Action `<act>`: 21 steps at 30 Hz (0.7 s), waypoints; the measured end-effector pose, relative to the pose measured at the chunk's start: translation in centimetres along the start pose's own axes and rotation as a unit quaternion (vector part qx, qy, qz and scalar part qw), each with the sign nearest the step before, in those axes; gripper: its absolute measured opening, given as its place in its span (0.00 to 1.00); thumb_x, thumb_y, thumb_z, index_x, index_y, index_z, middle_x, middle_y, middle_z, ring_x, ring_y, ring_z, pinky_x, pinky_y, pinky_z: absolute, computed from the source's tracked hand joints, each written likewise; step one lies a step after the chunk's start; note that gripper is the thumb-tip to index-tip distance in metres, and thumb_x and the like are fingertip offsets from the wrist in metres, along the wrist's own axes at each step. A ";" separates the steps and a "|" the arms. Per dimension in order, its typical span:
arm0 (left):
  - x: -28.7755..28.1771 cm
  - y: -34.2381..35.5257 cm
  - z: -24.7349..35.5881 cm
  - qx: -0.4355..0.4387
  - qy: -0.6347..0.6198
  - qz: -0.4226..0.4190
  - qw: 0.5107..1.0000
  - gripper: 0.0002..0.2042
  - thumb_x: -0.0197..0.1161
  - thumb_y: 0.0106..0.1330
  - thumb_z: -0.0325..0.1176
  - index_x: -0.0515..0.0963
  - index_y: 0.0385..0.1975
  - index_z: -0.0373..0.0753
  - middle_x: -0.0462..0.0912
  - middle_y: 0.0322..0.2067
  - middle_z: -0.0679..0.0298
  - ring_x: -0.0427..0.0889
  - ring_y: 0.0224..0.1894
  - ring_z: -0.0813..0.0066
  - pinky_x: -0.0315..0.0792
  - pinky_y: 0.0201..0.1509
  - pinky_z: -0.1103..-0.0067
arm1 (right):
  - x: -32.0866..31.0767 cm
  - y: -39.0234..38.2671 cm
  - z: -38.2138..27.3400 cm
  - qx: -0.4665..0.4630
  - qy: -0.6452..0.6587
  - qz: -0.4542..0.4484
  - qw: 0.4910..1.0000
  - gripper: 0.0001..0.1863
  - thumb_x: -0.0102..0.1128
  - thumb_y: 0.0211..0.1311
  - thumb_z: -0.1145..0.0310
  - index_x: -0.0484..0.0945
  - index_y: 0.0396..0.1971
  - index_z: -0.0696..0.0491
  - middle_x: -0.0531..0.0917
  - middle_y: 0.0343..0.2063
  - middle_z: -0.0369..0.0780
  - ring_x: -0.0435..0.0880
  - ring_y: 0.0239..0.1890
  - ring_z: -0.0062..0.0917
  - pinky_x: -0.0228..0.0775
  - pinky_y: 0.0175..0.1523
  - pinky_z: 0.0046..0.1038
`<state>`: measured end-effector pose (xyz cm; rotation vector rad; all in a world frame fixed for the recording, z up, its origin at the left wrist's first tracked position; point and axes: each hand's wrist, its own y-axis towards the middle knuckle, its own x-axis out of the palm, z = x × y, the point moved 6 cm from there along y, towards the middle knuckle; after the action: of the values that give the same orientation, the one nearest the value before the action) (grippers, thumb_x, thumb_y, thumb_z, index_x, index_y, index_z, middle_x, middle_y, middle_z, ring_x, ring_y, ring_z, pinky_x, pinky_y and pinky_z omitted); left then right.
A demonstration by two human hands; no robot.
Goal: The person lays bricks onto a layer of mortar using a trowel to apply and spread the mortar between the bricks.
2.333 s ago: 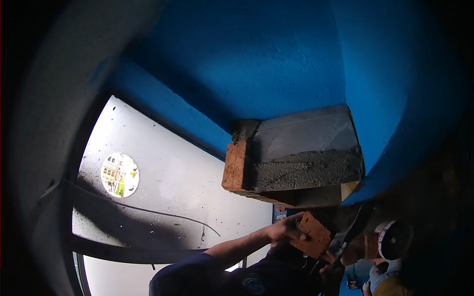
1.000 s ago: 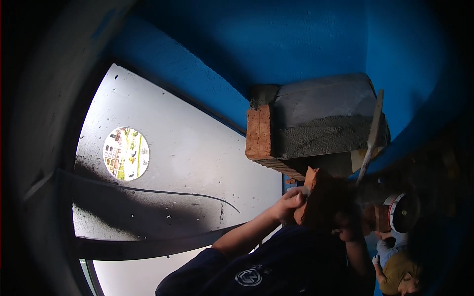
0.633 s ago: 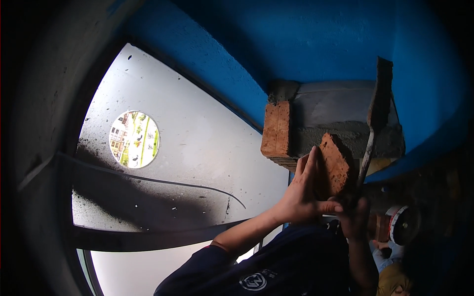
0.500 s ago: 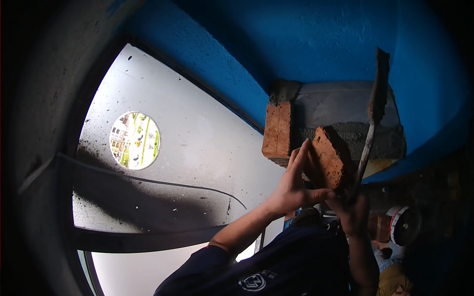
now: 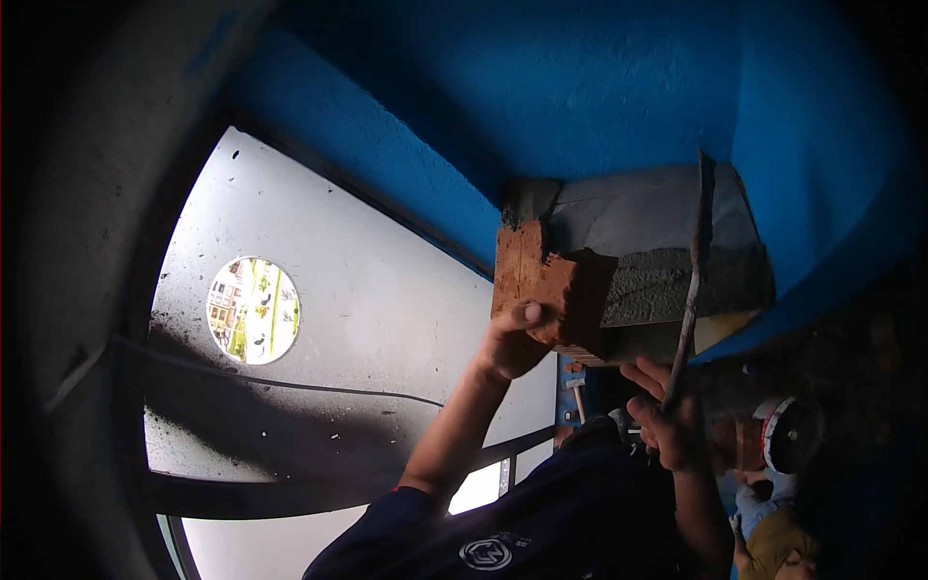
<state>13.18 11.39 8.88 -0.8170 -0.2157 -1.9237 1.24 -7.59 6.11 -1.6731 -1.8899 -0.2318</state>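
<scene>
My left hand (image 5: 518, 340) is closed on an orange brick (image 5: 580, 295), its thumb lying over the near left corner. That brick sits at the ledge's front, close against another brick (image 5: 518, 253) at the left end; whether the two touch is hard to tell. Grey mortar (image 5: 657, 280) coats the ledge strip just right of the held brick. In my right hand (image 5: 672, 420) is a trowel (image 5: 703, 217), blade up and seen nearly edge-on, its thin shank slanting down into the grip. Some fingers of that hand stretch out toward the brick.
Blue walls (image 5: 619, 87) close in behind and right of the tiled ledge (image 5: 628, 205). A pale speckled panel with a round opening (image 5: 253, 309) stands left, crossed by a thin cable (image 5: 319, 389). At lower right are a bucket (image 5: 793, 433) and another person (image 5: 778, 541).
My left hand has carried the brick left, away from my right hand, up against the ledge's end brick. The trowel has shifted slightly left with its blade lower in view.
</scene>
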 end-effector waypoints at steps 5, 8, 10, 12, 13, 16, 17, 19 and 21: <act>-3.7 5.1 9.2 0.094 0.329 0.024 0.939 0.34 0.63 0.57 0.49 0.64 0.56 0.29 0.79 0.38 0.59 0.77 0.43 0.68 0.72 0.46 0.74 | -3.9 -2.3 3.2 0.015 -0.008 0.049 0.999 0.30 0.62 0.57 0.69 0.62 0.58 0.60 0.72 0.55 0.46 0.64 0.13 0.08 0.53 0.17 0.16; -9.0 10.5 12.6 0.096 0.369 0.246 0.891 0.34 0.68 0.53 0.37 0.59 0.53 0.22 0.75 0.43 0.45 0.79 0.44 0.57 0.72 0.52 0.69 | -4.9 -3.8 4.8 0.035 0.025 0.074 0.996 0.28 0.62 0.56 0.70 0.65 0.56 0.59 0.74 0.53 0.45 0.64 0.13 0.08 0.53 0.18 0.16; -14.6 14.2 14.1 0.089 0.457 0.260 0.846 0.37 0.71 0.50 0.40 0.58 0.51 0.23 0.74 0.44 0.43 0.78 0.46 0.58 0.74 0.48 0.71 | -5.0 -4.8 6.1 0.041 0.033 0.092 0.994 0.24 0.63 0.55 0.72 0.69 0.52 0.58 0.77 0.51 0.43 0.66 0.14 0.08 0.51 0.18 0.16; -15.0 16.3 13.2 0.088 0.499 0.295 0.810 0.38 0.72 0.50 0.41 0.58 0.51 0.23 0.74 0.45 0.43 0.78 0.46 0.58 0.74 0.48 0.71 | -6.5 -5.4 7.9 0.021 0.051 0.088 0.995 0.20 0.62 0.56 0.75 0.72 0.50 0.58 0.77 0.49 0.43 0.72 0.21 0.12 0.58 0.21 0.18; -15.3 16.6 12.7 0.090 0.532 0.346 0.767 0.40 0.73 0.47 0.45 0.57 0.51 0.23 0.74 0.46 0.42 0.78 0.47 0.57 0.74 0.49 0.71 | -7.5 -5.6 9.1 0.011 0.057 0.085 0.995 0.19 0.61 0.57 0.76 0.73 0.49 0.58 0.78 0.49 0.43 0.77 0.26 0.14 0.62 0.23 0.20; -17.7 16.9 12.5 0.080 0.599 0.412 0.682 0.45 0.73 0.44 0.51 0.56 0.52 0.24 0.73 0.47 0.41 0.77 0.48 0.53 0.73 0.50 0.69 | -8.8 -6.2 12.8 0.156 0.035 0.107 0.981 0.21 0.55 0.61 0.75 0.67 0.55 0.58 0.70 0.56 0.45 0.76 0.44 0.22 0.67 0.28 0.23; -17.5 17.5 12.4 0.070 0.629 0.421 0.650 0.47 0.73 0.42 0.54 0.56 0.52 0.24 0.72 0.48 0.40 0.76 0.49 0.50 0.73 0.51 0.67 | -9.8 -6.4 14.2 0.201 0.027 0.118 0.972 0.22 0.53 0.63 0.75 0.65 0.57 0.58 0.68 0.59 0.46 0.76 0.51 0.25 0.69 0.30 0.24; -17.5 17.7 12.1 0.056 0.652 0.429 0.623 0.49 0.73 0.40 0.58 0.57 0.51 0.25 0.71 0.49 0.39 0.75 0.50 0.47 0.73 0.52 0.66 | -7.2 -5.3 14.4 0.105 0.607 -0.250 0.747 0.26 0.47 0.67 0.72 0.54 0.63 0.57 0.54 0.65 0.46 0.62 0.62 0.30 0.71 0.33 0.26; -16.9 19.7 10.9 0.039 0.682 0.426 0.593 0.49 0.72 0.40 0.59 0.56 0.51 0.25 0.70 0.50 0.38 0.73 0.52 0.46 0.73 0.51 0.68 | -8.5 -5.6 13.8 0.022 0.697 -0.392 0.600 0.28 0.42 0.70 0.71 0.45 0.66 0.56 0.42 0.68 0.43 0.54 0.67 0.32 0.72 0.33 0.26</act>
<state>39.49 19.23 2.75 0.7181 0.8867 -1.0786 -8.23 -8.97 -8.15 -0.0706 -1.0595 -1.3439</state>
